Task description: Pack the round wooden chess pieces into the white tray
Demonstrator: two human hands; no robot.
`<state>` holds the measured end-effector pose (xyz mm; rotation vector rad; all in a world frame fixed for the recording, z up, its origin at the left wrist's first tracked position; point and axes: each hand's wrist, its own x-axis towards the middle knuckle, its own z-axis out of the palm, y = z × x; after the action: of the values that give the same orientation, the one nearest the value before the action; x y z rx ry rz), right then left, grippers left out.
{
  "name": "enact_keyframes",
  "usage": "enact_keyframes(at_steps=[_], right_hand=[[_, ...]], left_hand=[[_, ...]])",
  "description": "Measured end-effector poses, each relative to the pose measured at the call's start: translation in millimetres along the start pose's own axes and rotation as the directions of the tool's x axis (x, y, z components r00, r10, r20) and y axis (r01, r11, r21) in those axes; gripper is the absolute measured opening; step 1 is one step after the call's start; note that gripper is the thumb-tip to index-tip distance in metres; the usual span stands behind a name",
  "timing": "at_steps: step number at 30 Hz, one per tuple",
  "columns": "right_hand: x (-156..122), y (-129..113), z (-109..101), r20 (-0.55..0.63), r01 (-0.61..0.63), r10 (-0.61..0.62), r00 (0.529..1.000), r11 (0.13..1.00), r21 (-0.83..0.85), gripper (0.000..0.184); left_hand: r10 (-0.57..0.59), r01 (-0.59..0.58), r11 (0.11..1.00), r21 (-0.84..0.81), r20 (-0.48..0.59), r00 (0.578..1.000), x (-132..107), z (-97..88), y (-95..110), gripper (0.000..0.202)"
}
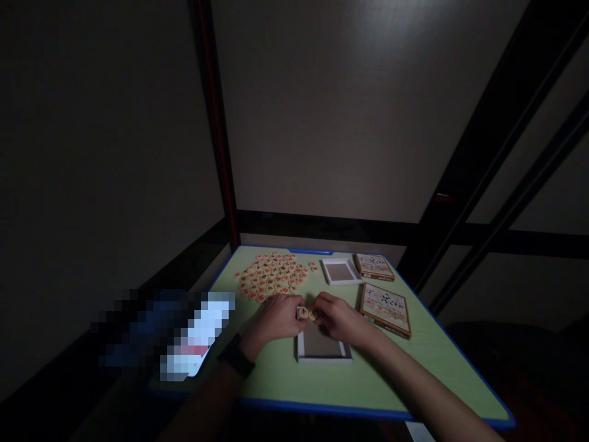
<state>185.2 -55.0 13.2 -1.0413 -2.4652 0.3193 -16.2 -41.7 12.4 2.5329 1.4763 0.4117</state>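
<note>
At the far left a pixelated bright patch (197, 337) overlaps the green table's (276, 380) edge. Then comes a spread heap of round discs (269, 276), and below it the left hand (281, 314), fingers bunched narrow against a lettered disc (302, 313); whether it grips, I cannot tell. Just beside, above an open tray (322, 347), the right hand (338, 316) pinches a second disc (313, 315). Farther right lie another tray (341, 272) and two patterned boxes (385, 307).

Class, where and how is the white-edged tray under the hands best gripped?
Probably the tray by its near wall, pinched from the person's side: that wall looks raised and uncovered, while left hand and right hand crowd the far end.
</note>
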Motion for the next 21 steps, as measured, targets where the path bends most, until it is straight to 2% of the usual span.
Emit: enact_keyframes(at_steps=[7,11,14,17,21], right_hand=[[0.5,1.8,-0.8,-0.015,-0.047,0.048,0.999,0.999,0.018,0.032],[-1.9,1.2,-12.3,-0.015,-0.098,0.099,0.995,0.992,0.078,0.033],[2.5,6.6,-25.2,-0.055,-0.122,0.128,0.990,0.988,0.091,0.024],[26.5,19.0,-37.8,-0.079,-0.138,0.139,0.987,0.990,0.015,0.016],[92.4,39.7,-46.3,0.002,-0.221,0.226,0.974,0.956,-0.190,0.028]], left_hand=[[-0.013,0.013,1.000,-0.008,0.022,1.000,-1.0,-3.5,2.7,0.025],[-0.016,0.016,1.000,0.014,0.012,1.000,-2.6,-6.0,4.4,0.027],[-0.014,0.013,0.999,0.042,0.016,1.000,-4.1,-9.8,6.0,0.031],[0.001,-0.003,0.999,0.049,0.032,1.000,-5.7,-15.2,8.7,0.035],[-0.011,0.011,0.998,0.059,-0.001,1.000,-7.4,-20.5,11.3,0.041]])
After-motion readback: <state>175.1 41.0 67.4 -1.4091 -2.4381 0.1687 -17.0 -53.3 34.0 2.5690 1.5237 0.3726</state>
